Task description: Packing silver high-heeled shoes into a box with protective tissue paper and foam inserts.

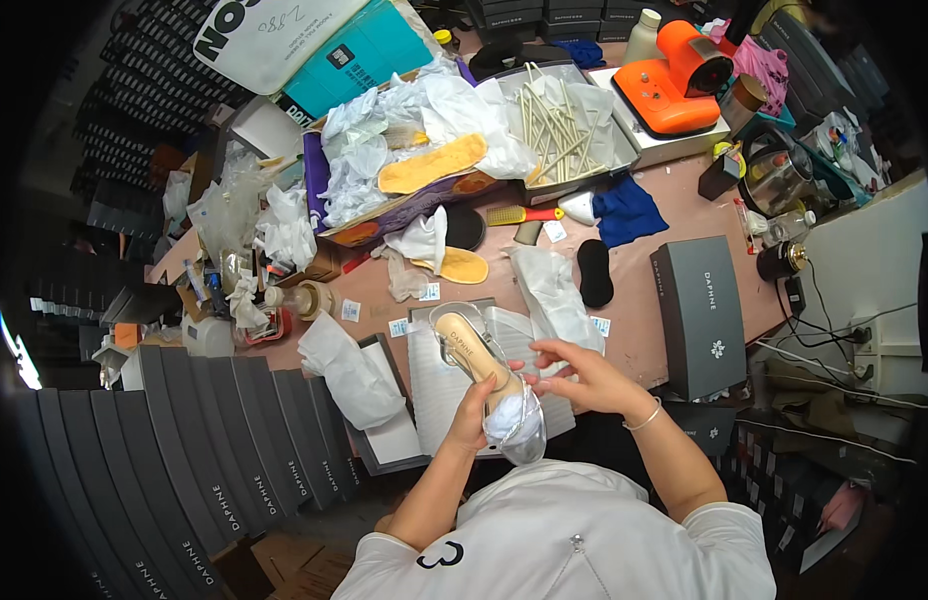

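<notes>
The pinkish worktable (664,290) spread across the upper half of the view and served as the reference for everything else. Along its left edge and below it, a row of dark grey shoebox lids (214,450) fanned out in a stack. On the table's far side sat an open carton (384,170) heaped with white tissue paper and a tan insole, and just right of it a shallow tray of pale sticks (559,125). At the table's far right corner stood an orange handheld appliance (679,80). On the table's right part lay a closed dark grey shoebox (699,315), and left of that a blue cloth (629,210).

At the table's near edge, over an open box lined with white paper (434,390), the person held a clear-strapped sandal (489,385) with a tan footbed. The left hand (474,410) was closed around the sandal's middle, gripping it from beneath. The right hand (584,375) hovered just beside the sandal's toe end, fingers (539,350) loosely curled and pinching at the white tissue stuffing (512,420) there; whether they actually clasped it could not be told.
</notes>
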{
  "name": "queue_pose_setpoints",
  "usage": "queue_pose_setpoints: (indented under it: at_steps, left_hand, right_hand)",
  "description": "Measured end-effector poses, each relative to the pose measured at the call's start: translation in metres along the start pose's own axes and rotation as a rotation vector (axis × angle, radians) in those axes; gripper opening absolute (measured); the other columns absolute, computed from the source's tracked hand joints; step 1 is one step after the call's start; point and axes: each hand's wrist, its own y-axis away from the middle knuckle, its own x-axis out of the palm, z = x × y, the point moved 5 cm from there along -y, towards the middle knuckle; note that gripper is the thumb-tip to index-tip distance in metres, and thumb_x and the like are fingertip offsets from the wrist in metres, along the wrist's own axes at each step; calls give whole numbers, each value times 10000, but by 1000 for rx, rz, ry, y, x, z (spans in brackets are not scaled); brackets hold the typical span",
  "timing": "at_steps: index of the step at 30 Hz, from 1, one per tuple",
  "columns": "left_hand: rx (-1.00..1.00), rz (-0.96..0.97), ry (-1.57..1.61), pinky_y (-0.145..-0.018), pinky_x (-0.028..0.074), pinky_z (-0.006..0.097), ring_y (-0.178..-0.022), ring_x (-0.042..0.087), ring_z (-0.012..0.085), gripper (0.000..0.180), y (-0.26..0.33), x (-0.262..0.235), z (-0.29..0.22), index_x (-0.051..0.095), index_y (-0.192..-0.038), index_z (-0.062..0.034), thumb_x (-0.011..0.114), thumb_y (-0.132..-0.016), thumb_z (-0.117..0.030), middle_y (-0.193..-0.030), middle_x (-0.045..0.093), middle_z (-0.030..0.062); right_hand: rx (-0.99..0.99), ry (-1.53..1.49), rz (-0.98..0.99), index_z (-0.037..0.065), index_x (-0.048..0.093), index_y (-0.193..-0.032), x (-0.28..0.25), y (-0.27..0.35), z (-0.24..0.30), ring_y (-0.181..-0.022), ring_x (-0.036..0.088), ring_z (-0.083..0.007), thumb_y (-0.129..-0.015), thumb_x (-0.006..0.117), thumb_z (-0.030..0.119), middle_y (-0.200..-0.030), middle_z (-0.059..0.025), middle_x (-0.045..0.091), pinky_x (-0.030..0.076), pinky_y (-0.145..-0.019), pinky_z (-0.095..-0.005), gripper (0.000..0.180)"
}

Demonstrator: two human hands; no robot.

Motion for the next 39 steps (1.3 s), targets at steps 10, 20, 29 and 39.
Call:
queue_pose_setpoints:
  at_steps: [10, 20, 29, 39]
  left_hand:
    - [-18, -56, -286, -894, 469, 316, -1017, 584, 192, 576, 95, -34, 25, 477, -1193, 28, 433, -975, -503, -1080, 593, 116]
    - [815, -355, -1424, -867, 433, 324, -983, 528, 180, 182, 131, -4, -86, 618, -844, 35, 670, -860, -139, -1083, 548, 96]
    - [488, -86, -796, -798, 521, 267, -908, 566, 114, 83, 134, -37, -63, 597, -940, 32, 576, -888, -28, -999, 563, 62]
    - [549, -68, -619, -862, 509, 320, -922, 637, 184, 164, 146, -38, -77, 596, -995, 47, 515, -859, 4, -963, 619, 90]
  right_hand:
    - [23, -635, -231, 16, 578, -1176, 111, -6, -18, -922, 555, -73, -967, 560, 214, -1167, -48, 560, 506, -721, -221, 288]
    - [-203, -115, -200, -34, 637, -1097, 142, 6, 36, -852, 605, -104, -976, 543, 272, -1101, -93, 605, 530, -711, -243, 342]
    - [-63, -371, -500, -35, 641, -1048, 134, 11, 25, -746, 622, -109, -982, 507, 340, -839, -57, 646, 548, -686, -260, 403]
    - [-223, -119, -459, -8, 687, -916, 131, -2, 48, -904, 609, -169, -897, 645, 172, -1036, -90, 639, 498, -773, -295, 186]
